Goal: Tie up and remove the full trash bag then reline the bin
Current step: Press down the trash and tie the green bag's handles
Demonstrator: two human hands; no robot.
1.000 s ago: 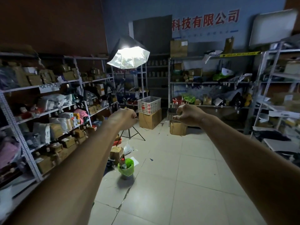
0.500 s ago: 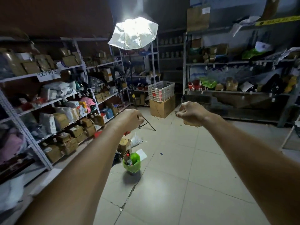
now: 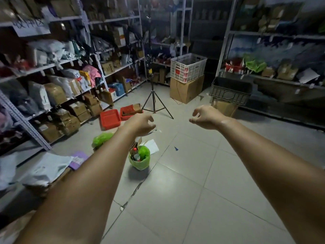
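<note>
Fists have loosened: left hand [image 3: 140, 124] and right hand [image 3: 205, 118] hover with fingers loosely spread, holding nothing. Below them, mid-floor, stands one green-bagged trash bin [image 3: 139, 160], full and unobstructed. Beyond it are one paper sheet [image 3: 152, 146], two red trays [image 3: 110, 118] and one tripod [image 3: 154, 103].

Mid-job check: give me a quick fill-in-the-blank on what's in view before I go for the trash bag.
The full trash bag on the floor is ____ in colour.
The left hand and the right hand both hold ____.
The two trays left of the tripod are ____.
The crate stacked on the cardboard box is ____.
Missing words: green; nothing; red; white.
</note>
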